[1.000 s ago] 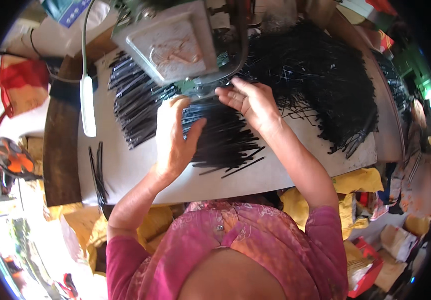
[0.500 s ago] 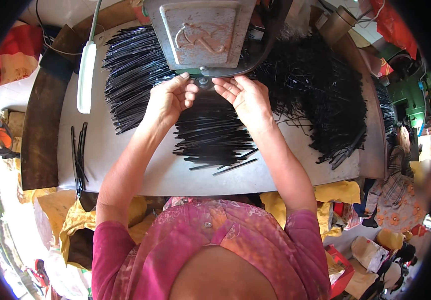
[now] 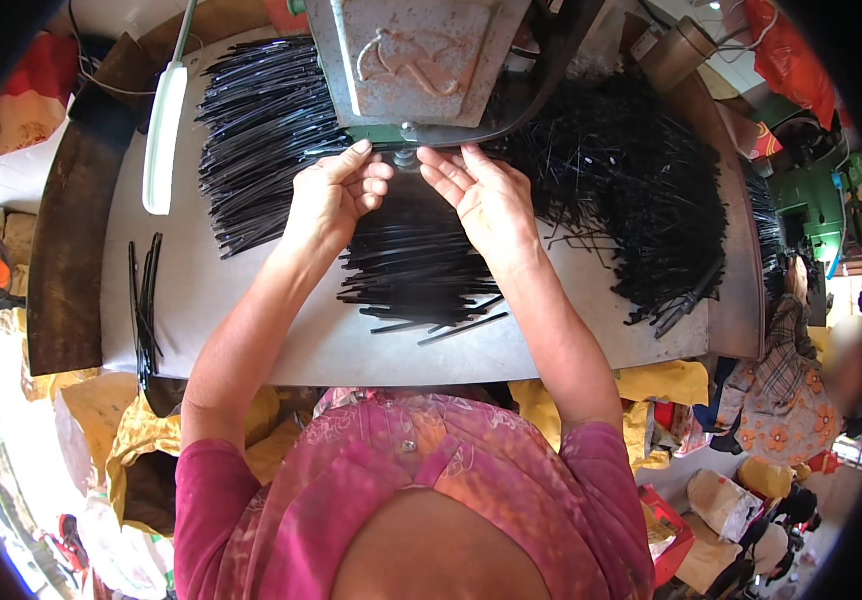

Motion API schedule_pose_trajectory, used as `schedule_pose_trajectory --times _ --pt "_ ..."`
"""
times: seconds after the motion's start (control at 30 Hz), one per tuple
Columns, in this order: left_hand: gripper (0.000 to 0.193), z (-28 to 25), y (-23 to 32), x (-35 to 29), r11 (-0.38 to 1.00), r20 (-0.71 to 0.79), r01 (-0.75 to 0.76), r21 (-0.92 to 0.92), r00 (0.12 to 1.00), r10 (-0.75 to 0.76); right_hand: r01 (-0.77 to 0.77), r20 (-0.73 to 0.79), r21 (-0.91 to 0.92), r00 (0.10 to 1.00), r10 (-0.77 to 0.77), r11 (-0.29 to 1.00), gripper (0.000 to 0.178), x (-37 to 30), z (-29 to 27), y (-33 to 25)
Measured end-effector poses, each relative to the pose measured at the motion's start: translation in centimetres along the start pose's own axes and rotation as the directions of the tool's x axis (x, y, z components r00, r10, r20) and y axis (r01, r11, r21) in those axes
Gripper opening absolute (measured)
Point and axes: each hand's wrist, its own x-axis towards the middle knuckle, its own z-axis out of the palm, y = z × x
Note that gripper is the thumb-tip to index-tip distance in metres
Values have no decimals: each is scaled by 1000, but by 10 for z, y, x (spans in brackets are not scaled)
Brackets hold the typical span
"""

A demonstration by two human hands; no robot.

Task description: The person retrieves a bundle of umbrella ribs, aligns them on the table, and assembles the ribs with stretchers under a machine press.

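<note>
Both my hands are raised to the lower front edge of a grey metal machine [image 3: 406,85] with an embossed panel. My left hand [image 3: 336,195] has its fingers curled in, thumb tip up against the machine's edge. Opposite it, my right hand [image 3: 491,200] bends its fingers toward the same spot, fingertips under a dark curved bar. Whatever they pinch is too small and too hidden to make out. Below and between my wrists lies a stack of thin black rods [image 3: 416,265]. Left of the machine is a larger pile of rods [image 3: 261,145], roughly aligned.
A tangled black heap [image 3: 631,190] covers the table's right side. A white tube lamp [image 3: 164,140] hangs at left, above a few loose rods [image 3: 144,310]. Raised brown boards [image 3: 66,260] edge the metal table [image 3: 251,330]. Another person [image 3: 786,395] is at far right.
The whole view has shifted slightly to the left and up. My hands keep to the machine's edge with almost the same finger pose.
</note>
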Motion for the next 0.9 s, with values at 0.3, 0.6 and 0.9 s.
schedule_pose_trajectory --times 0.3,0.6,0.9 --pt "19 -5 -3 0 1000 -3 5 -28 1000 -6 23 -22 -20 999 -24 1000 17 1 0 5" --pt "20 -4 -2 -1 999 -35 -4 51 999 6 -136 25 -373 987 157 918 23 -22 -22 -27" --pt "20 -7 15 0 989 85 121 90 988 -129 225 206 -974 835 -510 -26 15 -62 -102 -145"
